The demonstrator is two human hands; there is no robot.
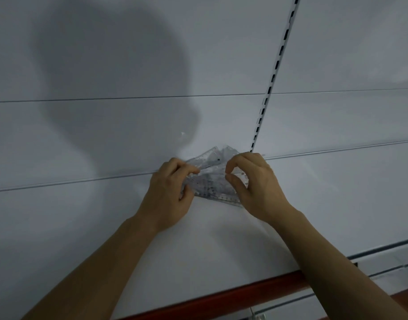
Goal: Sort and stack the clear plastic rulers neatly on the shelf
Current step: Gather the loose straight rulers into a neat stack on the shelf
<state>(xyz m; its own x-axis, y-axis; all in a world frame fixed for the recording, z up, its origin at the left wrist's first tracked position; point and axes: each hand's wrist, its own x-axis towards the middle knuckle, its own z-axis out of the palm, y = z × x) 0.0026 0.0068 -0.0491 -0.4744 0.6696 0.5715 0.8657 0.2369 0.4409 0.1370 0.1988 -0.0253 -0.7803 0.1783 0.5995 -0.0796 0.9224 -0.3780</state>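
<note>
A loose bunch of clear plastic rulers (211, 179) with dark markings lies at the back of the white shelf (198, 239), against the back panel. The rulers are fanned out, their far ends pointing up at different angles. My left hand (169, 192) grips the bunch at its left side, fingers curled over the top and thumb underneath. My right hand (253, 183) is at the right side, thumb and forefinger curved toward each other and pinching the edge of a ruler.
The shelf has a red front edge strip (221, 296). A slotted upright rail (271, 88) runs up the white back panel right of the rulers. A lower shelf (387, 269) shows at bottom right. A large shadow falls on the panel at upper left.
</note>
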